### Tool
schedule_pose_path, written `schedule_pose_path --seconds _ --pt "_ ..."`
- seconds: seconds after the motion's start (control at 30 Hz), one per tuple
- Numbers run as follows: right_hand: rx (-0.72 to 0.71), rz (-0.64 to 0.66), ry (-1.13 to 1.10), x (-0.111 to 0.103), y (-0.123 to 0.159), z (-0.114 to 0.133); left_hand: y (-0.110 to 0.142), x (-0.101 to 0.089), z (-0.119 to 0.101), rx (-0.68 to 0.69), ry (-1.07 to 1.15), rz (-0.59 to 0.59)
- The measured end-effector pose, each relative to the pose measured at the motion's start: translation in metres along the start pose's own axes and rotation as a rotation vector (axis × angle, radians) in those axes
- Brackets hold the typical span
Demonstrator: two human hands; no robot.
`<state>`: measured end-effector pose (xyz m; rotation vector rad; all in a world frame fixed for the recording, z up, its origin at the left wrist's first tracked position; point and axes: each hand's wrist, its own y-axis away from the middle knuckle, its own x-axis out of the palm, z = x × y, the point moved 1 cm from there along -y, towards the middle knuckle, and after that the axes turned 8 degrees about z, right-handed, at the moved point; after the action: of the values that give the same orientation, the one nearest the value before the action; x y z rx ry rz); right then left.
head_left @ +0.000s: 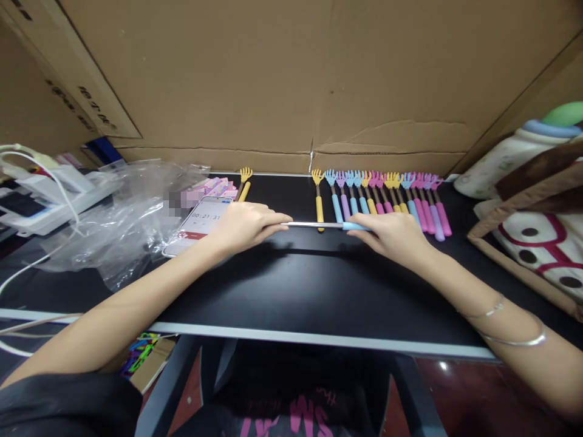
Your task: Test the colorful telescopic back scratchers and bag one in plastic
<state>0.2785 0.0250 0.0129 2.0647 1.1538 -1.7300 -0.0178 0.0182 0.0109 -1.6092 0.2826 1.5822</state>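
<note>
- The left hand (246,227) has its fingers closed in a pinch on the bare metal end of the blue-handled rod (314,224); whatever lies inside that grip is hidden.
- The right hand (394,237) pinches the light blue handle, thumb nearest the body, fingers closed with no visible gap.
- The rod runs nearly level between the hands, raised above the bench (314,297) – its shadow falls on the nearer side.
- Both grips sit in line with the shaft, which suits a slim rod: any force is best kept straight along it, as a sideways load could bend the metal.
- A light, even pinch near each end should give control; smooth metal may slip more readily than the handle.
- The yellow back scratcher (320,209) lies just under the rod in view – a little more height would avoid nudging it or the row of back scratchers (337,208) at far right.
- The phone (195,226) is close by the left wrist, so that elbow needs restraint.
</note>
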Motion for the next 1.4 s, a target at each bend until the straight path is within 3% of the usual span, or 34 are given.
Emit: schedule_pose_path --seconds 0.23,0.53,0.73,0.93,1.03,1.23,1.4 --pt "-0.007 -0.033 0.034 -0.005 0.001 0.003 -0.001 0.005 -0.004 -0.119 0.238 0.181" --pt "-0.056 -0.123 0.090 -0.007 0.001 0.004 -0.005 -0.001 -0.012 -0.217 0.366 0.389" --pt "-0.035 -0.105 0.047 -0.006 0.002 0.005 -0.004 0.000 -0.011 -0.227 0.334 0.318" --pt "-0.005 -0.067 -0.035 -0.005 0.002 0.007 0.000 0.002 -0.011 -0.148 0.136 0.063" --pt "0.021 -0.014 -0.086 -0.003 0.001 0.007 0.000 0.001 -0.013 -0.098 0.051 -0.035" --pt "0.050 0.086 -0.202 0.001 0.000 0.008 -0.001 -0.002 -0.017 0.011 -0.060 -0.117" --pt "0.083 0.246 -0.480 -0.002 -0.003 0.011 0.000 -0.004 -0.017 0.073 -0.197 -0.181"
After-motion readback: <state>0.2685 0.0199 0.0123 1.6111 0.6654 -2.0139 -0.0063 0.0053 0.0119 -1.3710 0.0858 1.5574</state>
